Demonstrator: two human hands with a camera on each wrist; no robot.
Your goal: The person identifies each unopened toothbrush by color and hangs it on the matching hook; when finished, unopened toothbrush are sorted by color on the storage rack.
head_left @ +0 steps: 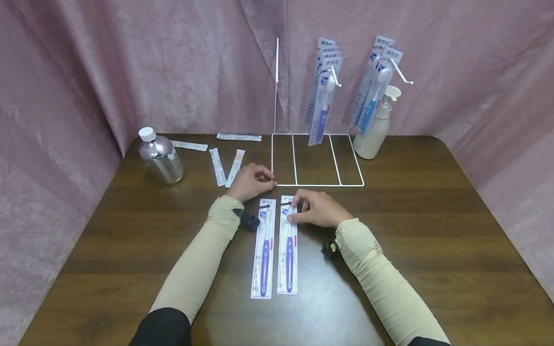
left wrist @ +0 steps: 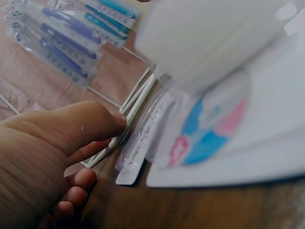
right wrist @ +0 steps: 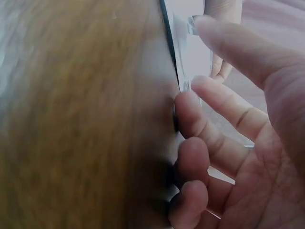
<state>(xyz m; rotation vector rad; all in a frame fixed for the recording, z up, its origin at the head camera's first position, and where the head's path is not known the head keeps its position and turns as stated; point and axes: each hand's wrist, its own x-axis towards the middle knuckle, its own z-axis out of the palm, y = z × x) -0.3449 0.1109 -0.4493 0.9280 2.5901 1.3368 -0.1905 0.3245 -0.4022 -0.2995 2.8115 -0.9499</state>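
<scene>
My left hand (head_left: 252,182) is at the front left corner of a white wire display rack (head_left: 320,185). In the left wrist view its thumb (left wrist: 102,119) lies against the wire, with the other fingers curled below. Two packaged toothbrushes with purple handles lie side by side on the table in front of the rack. The left pack (head_left: 264,265) lies just beside my left wrist. With thumb and fingertips my right hand (head_left: 321,208) grips the upper part of the right pack (head_left: 287,269); in the right wrist view the fingertips are at the pack's edge.
Purple toothbrush packs (head_left: 322,105) and blue ones (head_left: 372,98) hang on the rack's two hooks. A pump bottle (head_left: 372,134) stands at its right. Back left are a silver bottle with a white cap (head_left: 162,159) and several narrow sachets (head_left: 239,137). Pink curtains (head_left: 186,59) enclose the table.
</scene>
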